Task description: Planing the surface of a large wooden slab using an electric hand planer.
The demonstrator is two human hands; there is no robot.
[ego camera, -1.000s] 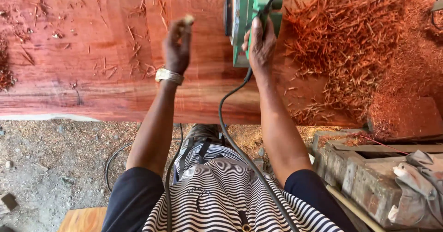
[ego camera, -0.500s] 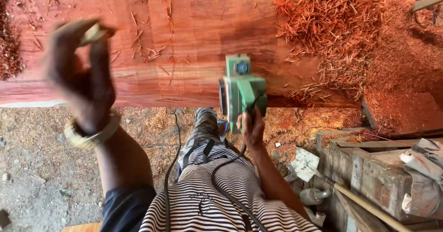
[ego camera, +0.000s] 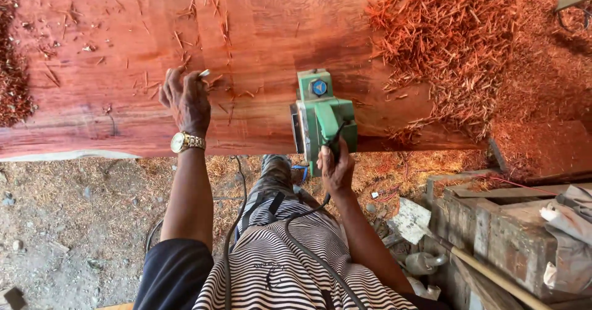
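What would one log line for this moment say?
left hand: flat on red slab | right hand: grips green planer | shavings piled right

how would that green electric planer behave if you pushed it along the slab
The green electric planer looks blocky and probably heavy for its size. Sitting flat on the red wood slab, it should slide rather than tip. Its black cord may drag, and the right hand grips its rear handle.
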